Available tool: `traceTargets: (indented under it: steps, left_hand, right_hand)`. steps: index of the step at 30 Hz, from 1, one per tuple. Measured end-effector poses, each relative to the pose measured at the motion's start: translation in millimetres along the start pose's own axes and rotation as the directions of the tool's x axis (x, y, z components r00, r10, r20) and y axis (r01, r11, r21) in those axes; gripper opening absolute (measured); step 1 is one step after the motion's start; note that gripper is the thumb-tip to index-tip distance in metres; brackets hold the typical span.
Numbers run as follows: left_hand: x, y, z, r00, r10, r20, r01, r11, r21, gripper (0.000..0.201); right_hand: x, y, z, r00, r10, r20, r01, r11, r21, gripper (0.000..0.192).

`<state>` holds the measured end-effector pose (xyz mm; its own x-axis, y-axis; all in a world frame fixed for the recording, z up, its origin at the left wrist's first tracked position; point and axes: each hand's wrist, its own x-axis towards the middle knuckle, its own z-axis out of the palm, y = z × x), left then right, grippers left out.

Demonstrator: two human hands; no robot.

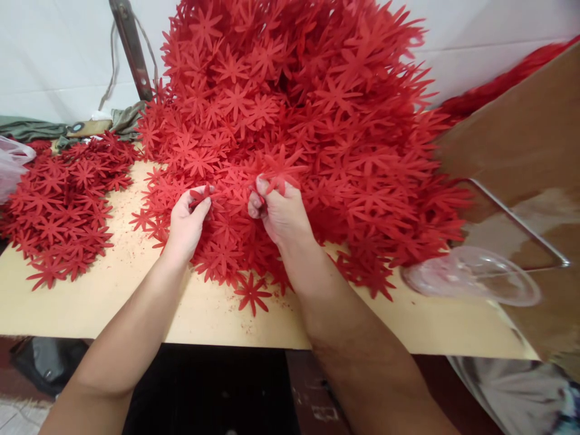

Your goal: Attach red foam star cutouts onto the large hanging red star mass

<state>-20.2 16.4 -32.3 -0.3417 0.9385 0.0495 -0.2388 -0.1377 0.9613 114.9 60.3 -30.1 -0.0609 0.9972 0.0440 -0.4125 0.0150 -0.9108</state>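
The left hand (pixel 186 220) is pinched, thumb against fingers, on a red piece (pixel 199 196); how much of a flower this is cannot be told. The right hand (pixel 286 214), a little way to its right, is closed with a flower (pixel 284 166) at its fingertips, the long petals spreading above the knuckles. Dark red also shows by its curled fingers, too small to make out. The two hands are apart, both over the front of the big heap (pixel 290 115), a mass of red flowers with narrow petals that rises high against the white wall (pixel 58 54).

One loose flower (pixel 252 294) lies flat at the near edge of the heap, on the pale desk (pixel 203 317), where red crumbs are scattered. To the left, with a strip of bare desk between, is the small heap (pixel 67 199) of like flowers. A clear plastic bag (pixel 11 169) is beside it at the left edge, and green cloth (pixel 31 128) lies behind it. A dark metal bar (pixel 131 51) slants down behind the big heap's left side. On the right, a clear plastic tub (pixel 471 275) lies next to the heap, in front of a brown box (pixel 512 145).
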Motion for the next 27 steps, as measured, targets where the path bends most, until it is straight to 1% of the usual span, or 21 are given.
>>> traceTargets:
  steps: [3,5,7,9,11,12,15,17,20,22,25,27]
  left_hand:
    - [0.3,-0.2,-0.3,1.0,0.004,-0.005,-0.004,1.0,0.002,0.019]
    - [0.6,-0.6,-0.2,1.0,0.007,-0.003,-0.007,1.0,0.0,0.019]
    - [1.1,-1.1,-0.1,1.0,0.009,0.003,-0.009,1.0,-0.003,0.021]
    - [1.7,-1.5,0.1,1.0,0.01,0.009,-0.01,1.0,-0.008,0.023]
    - [2.2,-1.8,0.2,1.0,0.013,0.012,-0.013,1.0,-0.01,0.025]
    - [2.4,-1.8,0.2,1.0,0.016,0.012,-0.016,1.0,-0.009,0.025]
    - [2.6,-1.8,0.1,1.0,0.018,0.009,-0.018,1.0,-0.001,0.025]
    - [2.4,-1.8,0.1,1.0,0.013,0.008,-0.013,1.0,0.006,0.024]
    - [2.1,-1.8,0.1,1.0,0.012,0.009,-0.012,1.0,0.016,0.022]
    - [2.0,-1.9,0.2,1.0,0.014,0.007,-0.014,1.0,0.011,0.021]
    - [2.1,-1.8,0.4,1.0,0.014,0.007,-0.014,1.0,0.002,0.019]
    - [2.3,-1.7,0.4,1.0,0.014,0.013,-0.014,1.0,0.002,0.019]
  right_hand:
    - [1.0,-0.9,-0.1,0.997,0.007,-0.077,-0.008,1.0,-0.018,0.041]
    - [2.5,-0.4,-1.1,0.997,-0.003,-0.075,0.001,1.0,-0.018,0.041]
    - [3.6,0.1,-2.1,1.0,-0.014,-0.022,0.015,0.999,0.036,0.037]
    - [3.9,0.1,-2.1,0.999,-0.007,0.053,0.002,0.995,0.101,0.034]
    - [3.4,-0.3,-1.2,0.994,0.02,0.107,-0.032,0.993,0.115,0.033]
    - [3.0,-0.5,-0.7,0.993,0.035,0.109,-0.046,0.993,0.106,0.032]
    - [2.3,-1.3,0.3,0.998,0.062,0.03,-0.064,0.996,0.069,0.03]
    - [2.2,-1.6,-0.1,0.999,0.042,-0.009,-0.042,0.998,0.042,0.035]
    - [2.4,-1.4,-1.4,1.0,-0.015,-0.013,0.015,1.0,0.022,0.044]
    - [2.3,-1.4,-1.9,0.999,-0.038,-0.022,0.039,0.999,0.033,0.046]
    - [1.7,-2.4,-1.2,0.999,-0.032,-0.016,0.033,0.997,0.073,0.043]
    - [1.3,-3.0,-0.2,0.999,-0.01,0.036,0.007,0.995,0.096,0.041]
